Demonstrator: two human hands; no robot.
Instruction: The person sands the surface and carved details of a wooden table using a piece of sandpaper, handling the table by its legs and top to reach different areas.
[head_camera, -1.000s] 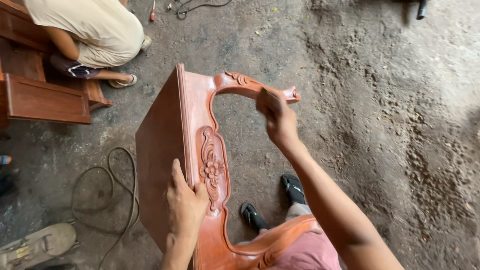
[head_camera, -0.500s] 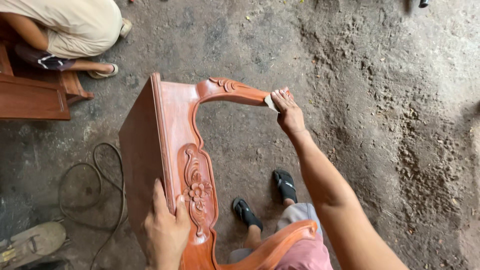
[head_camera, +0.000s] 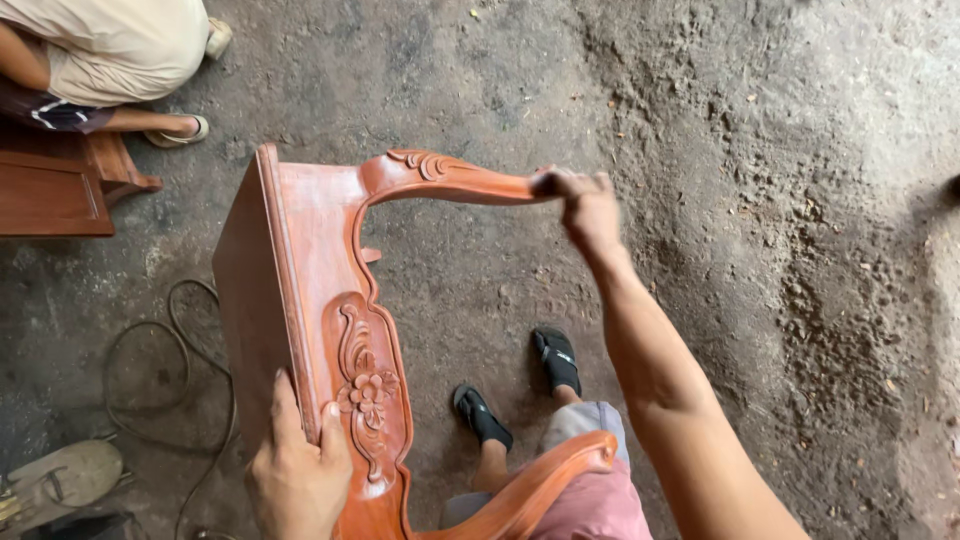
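Note:
A reddish carved wooden stool (head_camera: 300, 250) lies tipped on its side in front of me, its curved legs pointing right and a carved flower on its apron. My left hand (head_camera: 295, 470) grips the edge of its top near the flower carving. At the tip of the far curved leg my right hand (head_camera: 585, 205) is wrapped around the wood; it is blurred, and the small piece of sandpaper seen earlier is hidden under the fingers. My feet in black sandals (head_camera: 520, 385) stand on the dirt floor below the stool.
Another person (head_camera: 100, 50) crouches at the top left beside a brown wooden furniture piece (head_camera: 55, 190). A dark cable (head_camera: 170, 340) loops on the floor at left, and a power tool (head_camera: 55, 480) lies at the bottom left. Rough dirt floor stretches to the right.
My right hand has slid along the far leg to its tip and closed over it. The stool and my left hand now sit lower and further left in view.

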